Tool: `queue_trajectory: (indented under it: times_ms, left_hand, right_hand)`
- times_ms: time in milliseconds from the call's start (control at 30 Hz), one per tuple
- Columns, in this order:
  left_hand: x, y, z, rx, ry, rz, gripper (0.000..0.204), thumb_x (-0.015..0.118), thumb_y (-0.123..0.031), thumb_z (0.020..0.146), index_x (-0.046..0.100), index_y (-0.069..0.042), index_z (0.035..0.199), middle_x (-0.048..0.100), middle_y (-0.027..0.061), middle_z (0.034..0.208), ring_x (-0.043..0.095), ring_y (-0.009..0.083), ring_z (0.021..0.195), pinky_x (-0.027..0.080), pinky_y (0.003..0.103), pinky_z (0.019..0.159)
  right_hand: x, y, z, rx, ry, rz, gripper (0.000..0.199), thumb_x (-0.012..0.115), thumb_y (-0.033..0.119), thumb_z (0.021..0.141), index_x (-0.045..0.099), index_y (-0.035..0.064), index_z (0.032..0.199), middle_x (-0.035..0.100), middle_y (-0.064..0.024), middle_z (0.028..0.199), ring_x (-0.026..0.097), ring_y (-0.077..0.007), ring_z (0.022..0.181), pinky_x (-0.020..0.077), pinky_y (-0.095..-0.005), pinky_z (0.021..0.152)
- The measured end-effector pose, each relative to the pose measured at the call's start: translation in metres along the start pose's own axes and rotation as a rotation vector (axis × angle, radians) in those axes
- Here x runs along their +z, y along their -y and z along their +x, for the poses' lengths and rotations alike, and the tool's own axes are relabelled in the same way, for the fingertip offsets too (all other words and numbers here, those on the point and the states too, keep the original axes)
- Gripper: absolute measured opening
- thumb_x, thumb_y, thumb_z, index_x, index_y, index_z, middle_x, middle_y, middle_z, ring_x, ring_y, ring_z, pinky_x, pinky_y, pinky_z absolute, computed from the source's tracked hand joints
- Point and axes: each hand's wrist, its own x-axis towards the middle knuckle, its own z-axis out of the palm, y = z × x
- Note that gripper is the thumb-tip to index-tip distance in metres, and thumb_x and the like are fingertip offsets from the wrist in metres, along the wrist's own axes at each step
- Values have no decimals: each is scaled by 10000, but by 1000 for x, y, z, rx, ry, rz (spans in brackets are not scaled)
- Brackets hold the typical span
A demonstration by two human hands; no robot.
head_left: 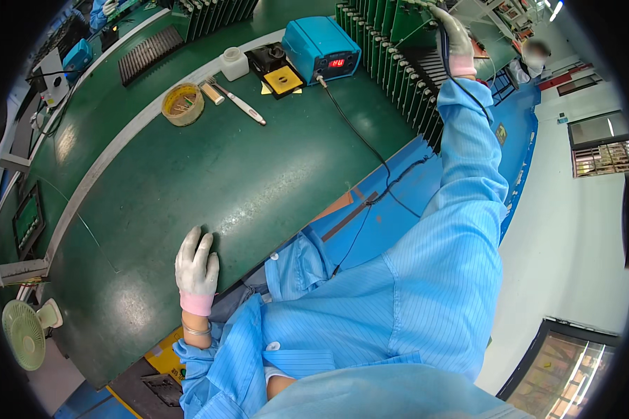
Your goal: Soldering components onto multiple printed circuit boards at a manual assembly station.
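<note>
My left hand [197,271], in a white glove with a pink cuff, lies on the green tabletop [189,181] near its front edge. Its fingers are stretched out and hold nothing. Far off at the upper right, my right hand [457,43], gloved alike, reaches to the rack of upright green circuit boards [381,52]. Its fingers close at the edge of a green circuit board [407,22], partly cut off by the picture's top. A black cord [476,102] runs over the right sleeve and along that hand.
A blue soldering station [321,49] stands at the back, beside an iron stand with a yellow sponge [284,79]. Nearby are a white bottle [234,64], a brush [239,103] and a tape roll [182,105]. A green fan [25,334] is at the left. The station's cord [356,129] hangs off the table edge.
</note>
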Motion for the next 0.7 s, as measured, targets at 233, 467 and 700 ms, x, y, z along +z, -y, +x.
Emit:
queue_trajectory:
  times_ms: [233,467,700]
  left_hand:
    - [-21,15,-6,-40,9,-58,332,576,-50,748,614,-35,1077,531,174,1235,520,332,1122,420,399,952]
    - [-94,126,-21,-329,-262,-119,412,607,-123,789,569,-47,1192,539,174,1244,518,322,1154,407,373,986]
    - [-148,363,-21,-882,-888,-654,570,583,-177,847,400,3,1356,524,133,1278,601,163,900,472,260,730]
  right_hand:
    - [61,-31,9,114,-25,101,535,528,-97,756,505,98,1254,573,-127,1170,545,-252,1096,423,-340,943]
    - [50,-20,5,321,-126,111,499,465,333,920,471,-21,1271,504,-175,1277,493,-251,1159,363,-366,1016]
    - [48,254,-74,208,-11,913,782,567,557,813,378,-11,1316,441,-194,1333,442,-319,1221,265,-418,1089]
